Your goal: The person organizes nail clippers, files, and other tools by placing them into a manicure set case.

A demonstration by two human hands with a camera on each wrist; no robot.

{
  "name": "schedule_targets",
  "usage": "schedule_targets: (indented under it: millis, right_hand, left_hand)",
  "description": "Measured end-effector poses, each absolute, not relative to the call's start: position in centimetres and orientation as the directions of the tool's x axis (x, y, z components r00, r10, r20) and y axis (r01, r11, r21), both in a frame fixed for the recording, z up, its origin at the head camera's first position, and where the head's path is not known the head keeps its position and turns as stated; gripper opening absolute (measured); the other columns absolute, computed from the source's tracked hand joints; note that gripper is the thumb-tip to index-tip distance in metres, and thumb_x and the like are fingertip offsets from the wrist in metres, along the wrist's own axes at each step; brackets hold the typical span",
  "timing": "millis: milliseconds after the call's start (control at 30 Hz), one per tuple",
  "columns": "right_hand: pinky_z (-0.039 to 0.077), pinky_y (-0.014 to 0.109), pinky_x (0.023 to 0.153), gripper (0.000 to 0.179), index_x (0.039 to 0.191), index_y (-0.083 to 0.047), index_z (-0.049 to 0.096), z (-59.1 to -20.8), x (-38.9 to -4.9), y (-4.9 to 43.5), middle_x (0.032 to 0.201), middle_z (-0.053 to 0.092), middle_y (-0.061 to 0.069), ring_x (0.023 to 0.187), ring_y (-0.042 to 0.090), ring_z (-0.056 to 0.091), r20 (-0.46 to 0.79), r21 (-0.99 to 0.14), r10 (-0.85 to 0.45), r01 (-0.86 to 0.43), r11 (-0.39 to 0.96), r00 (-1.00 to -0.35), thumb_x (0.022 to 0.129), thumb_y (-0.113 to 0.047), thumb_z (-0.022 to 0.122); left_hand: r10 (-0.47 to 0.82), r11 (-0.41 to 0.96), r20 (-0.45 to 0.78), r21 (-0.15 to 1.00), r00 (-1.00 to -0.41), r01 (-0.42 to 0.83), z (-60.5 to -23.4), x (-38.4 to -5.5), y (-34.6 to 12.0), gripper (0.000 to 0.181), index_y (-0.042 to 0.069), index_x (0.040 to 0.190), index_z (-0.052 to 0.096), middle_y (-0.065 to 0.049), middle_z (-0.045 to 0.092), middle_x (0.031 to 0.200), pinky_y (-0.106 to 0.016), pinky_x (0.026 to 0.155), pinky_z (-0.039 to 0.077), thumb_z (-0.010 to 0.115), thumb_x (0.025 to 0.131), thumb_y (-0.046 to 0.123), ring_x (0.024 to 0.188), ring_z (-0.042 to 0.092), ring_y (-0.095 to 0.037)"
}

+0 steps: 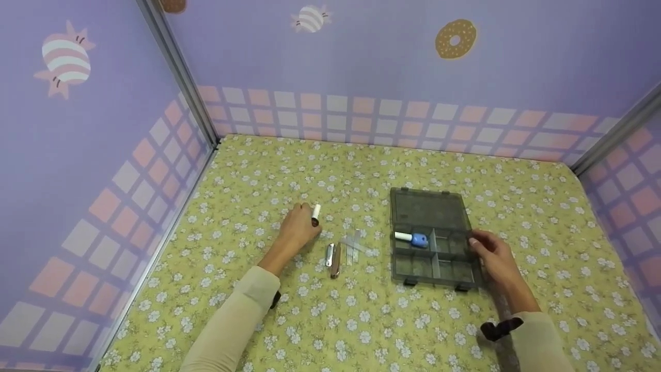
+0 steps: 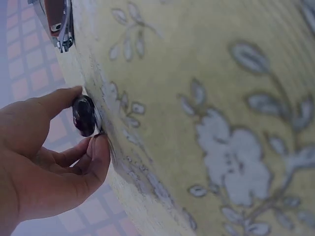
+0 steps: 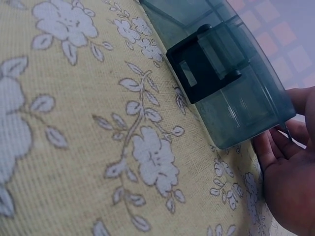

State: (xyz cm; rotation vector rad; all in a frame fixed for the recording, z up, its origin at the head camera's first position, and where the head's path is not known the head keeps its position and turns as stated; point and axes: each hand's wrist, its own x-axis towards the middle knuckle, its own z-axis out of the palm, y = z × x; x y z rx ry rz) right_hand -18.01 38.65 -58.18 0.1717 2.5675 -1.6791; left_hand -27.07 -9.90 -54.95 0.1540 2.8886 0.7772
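Observation:
My left hand pinches a dark nail polish bottle with a white cap, low over the cloth. Thumb and fingertips lie on either side of the dark glass in the left wrist view. On the right, my right hand grips the side of a smoky, see-through divided box, thumb at its rim and fingers lower on the wall. The box's lid lies back, away from me. A blue nail polish bottle with a white cap lies in the back left compartment.
Between the hands lie a silver nail clipper, a brown-handled folding tool and several clear strips. Yellow flowered cloth covers the table. Purple walls enclose its back and sides.

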Motion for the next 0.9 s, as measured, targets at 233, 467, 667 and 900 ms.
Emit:
schedule_targets:
  millis: [233,467,667,900]
  right_hand:
    - [0.048,0.016,0.091,0.06,0.159,0.0,0.042,-58.0,-18.1,38.5,0.152,0.051,0.024,0.118,0.006,0.055,-0.098,-0.907,0.059,0.114,0.405,-0.993,0.113,-0.038,0.052]
    - [0.048,0.017,0.09,0.061,0.161,-0.001,0.041,-58.2,-17.9,38.6,0.153,0.05,0.023,0.117,0.003,0.054,-0.1,-0.893,0.056,0.115,0.436,-0.993,0.113,-0.038,0.051]
    - [0.048,0.016,0.091,0.058,0.161,0.001,0.039,-58.2,-18.1,38.6,0.154,0.049,0.024,0.126,0.017,0.055,-0.119,-0.893,0.057,0.132,0.431,-0.991,0.114,-0.033,0.049]
    - [0.047,0.016,0.092,0.063,0.161,-0.002,0.041,-58.2,-18.1,38.6,0.154,0.05,0.022,0.125,0.013,0.055,-0.104,-0.897,0.059,0.119,0.427,-0.993,0.113,-0.041,0.051]
  left_hand:
    - [0.154,0.831,-0.065,0.548,-0.986,0.093,-54.5,-27.1,-9.8,0.022,-0.003,0.116,0.069,-0.014,0.061,0.108,-0.045,0.078,0.055,0.074,0.098,0.008,0.092,0.062,-0.028]
    - [0.27,0.773,0.005,0.595,-0.963,0.22,-53.6,-26.8,-7.7,0.029,0.0,0.125,0.068,-0.014,0.066,0.119,-0.044,0.086,0.057,0.073,0.101,0.014,0.101,0.065,-0.026]
    - [0.417,0.676,0.065,0.644,-0.907,0.357,-52.8,-26.4,-4.1,0.03,0.003,0.125,0.068,-0.009,0.067,0.116,-0.035,0.082,0.059,0.076,0.1,0.018,0.099,0.066,-0.02]
    - [0.538,0.623,0.091,0.626,-0.838,0.468,-52.7,-25.6,0.4,0.026,0.006,0.124,0.071,-0.004,0.068,0.113,-0.03,0.082,0.057,0.074,0.102,0.019,0.098,0.065,-0.015]
